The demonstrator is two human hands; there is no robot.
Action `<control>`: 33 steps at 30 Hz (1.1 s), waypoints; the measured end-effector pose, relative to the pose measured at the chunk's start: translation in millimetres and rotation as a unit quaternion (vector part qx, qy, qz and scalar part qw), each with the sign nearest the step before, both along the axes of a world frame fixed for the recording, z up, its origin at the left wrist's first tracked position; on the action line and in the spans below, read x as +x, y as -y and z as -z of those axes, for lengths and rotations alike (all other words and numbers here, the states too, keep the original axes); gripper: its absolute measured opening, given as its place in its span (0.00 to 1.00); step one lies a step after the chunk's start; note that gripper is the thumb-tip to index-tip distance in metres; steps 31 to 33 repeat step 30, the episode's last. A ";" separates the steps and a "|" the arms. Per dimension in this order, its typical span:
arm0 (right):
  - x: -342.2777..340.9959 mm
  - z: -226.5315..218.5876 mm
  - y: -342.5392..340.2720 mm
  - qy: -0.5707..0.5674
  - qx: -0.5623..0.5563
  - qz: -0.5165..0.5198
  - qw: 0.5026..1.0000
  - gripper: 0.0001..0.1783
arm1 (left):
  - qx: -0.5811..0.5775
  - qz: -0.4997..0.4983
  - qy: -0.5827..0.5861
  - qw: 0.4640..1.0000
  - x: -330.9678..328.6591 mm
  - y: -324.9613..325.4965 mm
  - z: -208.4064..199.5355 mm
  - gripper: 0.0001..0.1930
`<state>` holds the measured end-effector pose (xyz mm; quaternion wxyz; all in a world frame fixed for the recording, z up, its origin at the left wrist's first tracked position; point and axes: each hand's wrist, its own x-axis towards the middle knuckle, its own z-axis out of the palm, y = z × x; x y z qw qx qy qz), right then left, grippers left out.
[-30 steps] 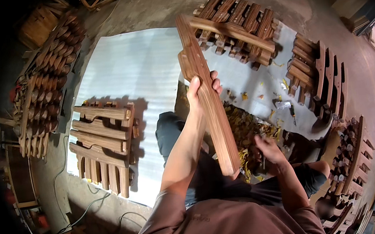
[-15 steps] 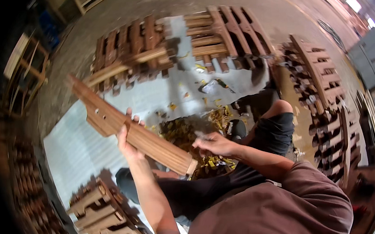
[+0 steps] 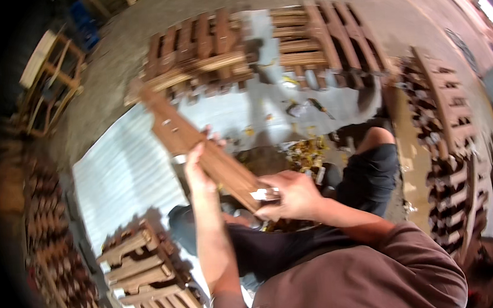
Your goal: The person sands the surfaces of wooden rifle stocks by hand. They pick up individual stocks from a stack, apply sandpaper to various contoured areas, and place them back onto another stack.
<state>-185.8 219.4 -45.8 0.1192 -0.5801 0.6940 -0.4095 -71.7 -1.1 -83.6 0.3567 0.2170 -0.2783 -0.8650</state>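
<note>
A long brown wooden piece (image 3: 224,164) with a shaped far end slants across my lap. Two small holes or pale spots mark its wider part. My left hand (image 3: 200,167) grips it around the middle, thumb on the near side and fingertips showing beyond the far edge. At its near end my right hand (image 3: 295,195) is closed against the wood. A small shiny, whitish thing (image 3: 265,194) shows between those fingers and the board; its kind is blurred and partly covered.
Stacked wooden parts lie ahead on the left (image 3: 194,46) and right (image 3: 324,39). More stacks (image 3: 145,270) stand at lower left and along the right side (image 3: 440,99). Yellow scraps (image 3: 306,154) litter the floor by my legs. A tool (image 3: 319,108) rests on the white sheet (image 3: 123,166).
My right hand has come onto the near end of the wooden piece, from beside it. The left hand still grips the piece. The whole view has shifted somewhat.
</note>
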 end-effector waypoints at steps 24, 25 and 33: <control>-178.6 -72.3 67.9 -0.558 -0.079 -0.094 0.821 0.27 | -0.520 0.307 0.372 0.705 -11.0 56.5 -64.5 0.32; -184.2 -68.5 70.2 -0.540 -0.070 -0.101 0.832 0.29 | -0.544 0.280 0.407 0.678 -16.9 54.7 -76.5 0.30; -225.6 -32.2 103.3 -0.449 0.037 -0.024 0.892 0.32 | -0.645 -0.226 0.390 0.617 -27.5 46.2 -51.5 0.25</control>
